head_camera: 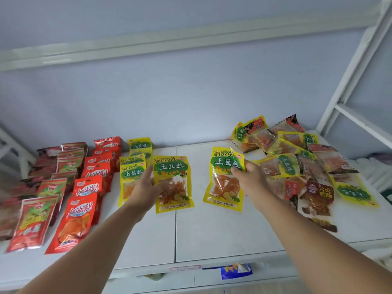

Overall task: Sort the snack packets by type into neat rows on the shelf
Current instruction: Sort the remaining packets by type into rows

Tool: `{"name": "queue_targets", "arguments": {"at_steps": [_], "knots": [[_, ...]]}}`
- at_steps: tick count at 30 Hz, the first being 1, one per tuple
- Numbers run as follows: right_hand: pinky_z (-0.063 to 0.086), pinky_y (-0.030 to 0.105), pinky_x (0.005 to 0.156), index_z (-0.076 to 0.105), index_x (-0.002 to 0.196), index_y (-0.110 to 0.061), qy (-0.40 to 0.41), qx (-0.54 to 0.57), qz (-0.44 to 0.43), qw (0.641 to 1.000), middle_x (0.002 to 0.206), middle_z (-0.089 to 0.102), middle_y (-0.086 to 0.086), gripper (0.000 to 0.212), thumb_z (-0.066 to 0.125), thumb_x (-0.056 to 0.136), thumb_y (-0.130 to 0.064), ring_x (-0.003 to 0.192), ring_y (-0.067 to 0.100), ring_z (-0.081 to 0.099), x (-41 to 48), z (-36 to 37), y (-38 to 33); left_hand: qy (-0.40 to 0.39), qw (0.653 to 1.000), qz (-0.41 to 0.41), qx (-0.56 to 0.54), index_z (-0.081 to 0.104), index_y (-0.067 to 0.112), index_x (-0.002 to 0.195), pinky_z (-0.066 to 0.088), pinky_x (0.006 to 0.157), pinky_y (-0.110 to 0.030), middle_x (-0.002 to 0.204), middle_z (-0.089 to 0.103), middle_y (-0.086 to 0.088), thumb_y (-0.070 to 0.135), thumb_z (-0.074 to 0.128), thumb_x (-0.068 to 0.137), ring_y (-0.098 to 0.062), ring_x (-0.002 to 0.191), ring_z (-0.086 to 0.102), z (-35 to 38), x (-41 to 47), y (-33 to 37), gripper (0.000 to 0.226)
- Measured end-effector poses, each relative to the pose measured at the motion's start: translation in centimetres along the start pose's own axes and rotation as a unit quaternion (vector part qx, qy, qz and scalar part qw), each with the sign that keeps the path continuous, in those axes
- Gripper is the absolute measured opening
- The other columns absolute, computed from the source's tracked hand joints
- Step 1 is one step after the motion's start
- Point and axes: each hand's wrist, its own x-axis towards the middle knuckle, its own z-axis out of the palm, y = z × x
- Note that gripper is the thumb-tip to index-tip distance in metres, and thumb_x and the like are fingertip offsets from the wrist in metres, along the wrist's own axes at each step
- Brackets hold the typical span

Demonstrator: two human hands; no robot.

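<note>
The left hand (146,187) holds a flat, shiny yellow packet (176,166) by its side, thumb on the front. The right hand (249,177) pinches a second yellow packet (222,187) near its crinkly top corner. Both packets are over the middle of the smooth white shelf (212,230). A red row (84,206) and a yellow row (132,172) lie on the left. A messy pile (307,166) sits on the right.

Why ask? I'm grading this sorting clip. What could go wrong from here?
1. The left hand holds its yellow packet by one edge beside the yellow row; laying it down could nudge that row crooked.
2. The right hand pinches the second yellow packet near its top; its arm could brush the unsorted heap.
</note>
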Motion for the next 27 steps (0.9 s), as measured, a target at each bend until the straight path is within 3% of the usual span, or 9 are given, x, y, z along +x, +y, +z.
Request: {"name": "queue_targets", "arguments": {"at_steps": [3,7,10,15,17,20,22,25,27], "knots": [[0.053,0.029,0.075,0.072,0.087,-0.035,-0.031,-0.006,0.016,0.999,0.087,0.075,-0.012,0.023,0.061,0.097,-0.017,0.087,0.012,0.070,0.0,5.7,-0.5,0.023,0.999,-0.036,0.025,0.048,0.042,0.139,0.061,0.087,-0.052,0.106,0.078,0.001,0.015,0.071,0.096,-0.030,0.099,0.074,-5.3,1.0,-2.9,0.056],[0.055,0.032,0.077,0.073,0.096,-0.031,-0.071,-0.030,0.040,0.996,0.093,0.076,-0.008,0.018,0.060,0.098,-0.018,0.090,0.016,0.070,-0.9,13.1,0.1,0.029,0.996,-0.071,0.038,0.053,0.048,0.130,0.062,0.085,-0.046,0.107,0.078,0.006,0.011,0.065,0.098,-0.022,0.099,0.075,-11.1,2.2,-6.5,0.051],[0.056,0.033,0.081,0.073,0.098,-0.027,-0.091,-0.044,0.054,0.993,0.092,0.076,-0.008,0.019,0.061,0.096,-0.014,0.091,0.016,0.071,-1.8,17.9,0.6,0.033,0.993,-0.097,0.053,0.049,0.044,0.135,0.059,0.075,-0.036,0.114,0.074,0.004,0.012,0.064,0.098,-0.016,0.096,0.074,-13.6,3.2,-8.8,0.051],[0.052,0.025,0.069,0.071,0.088,-0.032,-0.101,-0.078,0.074,0.989,0.086,0.075,-0.010,0.018,0.063,0.094,-0.017,0.084,0.013,0.071,-3.2,23.6,1.3,0.022,0.990,-0.121,0.076,0.050,0.040,0.134,0.050,0.058,-0.019,0.104,0.073,0.012,0.008,0.060,0.097,-0.006,0.085,0.071,-15.2,5.1,-11.0,0.050],[0.053,0.028,0.074,0.070,0.085,-0.034,-0.109,-0.084,0.092,0.986,0.086,0.075,-0.011,0.020,0.064,0.094,-0.017,0.085,0.014,0.070,-4.0,25.4,1.8,0.022,0.988,-0.131,0.078,0.051,0.036,0.133,0.055,0.059,-0.024,0.100,0.073,0.010,0.005,0.058,0.095,-0.010,0.084,0.071,-15.3,5.7,-11.8,0.050],[0.054,0.029,0.075,0.070,0.086,-0.037,-0.128,-0.093,0.119,0.980,0.086,0.075,-0.013,0.021,0.064,0.093,-0.018,0.086,0.014,0.070,-4.9,27.6,2.4,0.024,0.986,-0.153,0.070,0.050,0.031,0.134,0.061,0.081,-0.045,0.108,0.072,0.001,0.006,0.056,0.095,-0.024,0.094,0.071,-15.3,6.2,-12.2,0.047],[0.053,0.026,0.070,0.070,0.084,-0.037,-0.137,-0.106,0.121,0.977,0.083,0.075,-0.015,0.021,0.066,0.092,-0.019,0.084,0.011,0.070,-5.0,28.7,2.7,0.029,0.984,-0.166,0.058,0.053,0.029,0.133,0.060,0.086,-0.047,0.111,0.071,0.004,0.010,0.059,0.094,-0.022,0.098,0.070,-15.4,6.4,-12.4,0.044],[0.047,0.021,0.061,0.068,0.081,-0.033,-0.140,-0.127,0.110,0.976,0.080,0.073,-0.015,0.015,0.071,0.089,-0.021,0.079,0.005,0.068,-5.1,30.2,2.8,0.045,0.984,-0.168,0.050,0.061,0.032,0.120,0.054,0.065,-0.023,0.097,0.072,0.018,0.011,0.056,0.092,-0.002,0.084,0.069,-15.8,6.3,-12.7,0.035],[0.044,0.021,0.056,0.067,0.079,-0.029,-0.130,-0.134,0.105,0.977,0.076,0.072,-0.014,0.012,0.074,0.087,-0.023,0.074,0.004,0.067,-5.1,31.2,2.8,0.041,0.983,-0.171,0.042,0.060,0.036,0.112,0.051,0.057,-0.013,0.091,0.073,0.023,0.002,0.046,0.090,0.007,0.078,0.069,-16.2,6.0,-12.9,0.043]]}}
